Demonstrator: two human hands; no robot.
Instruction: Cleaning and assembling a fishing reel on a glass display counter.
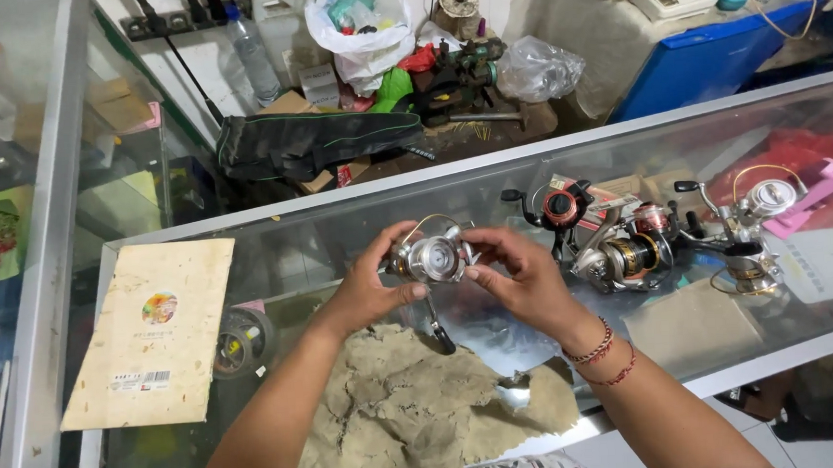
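Centre of frame: we hold a silver fishing reel above the glass tabletop.
Left hand: fingers grasping the reel's side.
Right hand: fingers pinching its spool.
Step, we judge: inspecting the reel; turning next needs a steady grip.

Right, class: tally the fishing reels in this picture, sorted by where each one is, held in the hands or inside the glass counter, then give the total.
Held in the hands, left hand and right hand: 1, a silver reel
Inside the glass counter: 3, a reel with an orange spool, a silver and red reel, a silver reel
Total: 4
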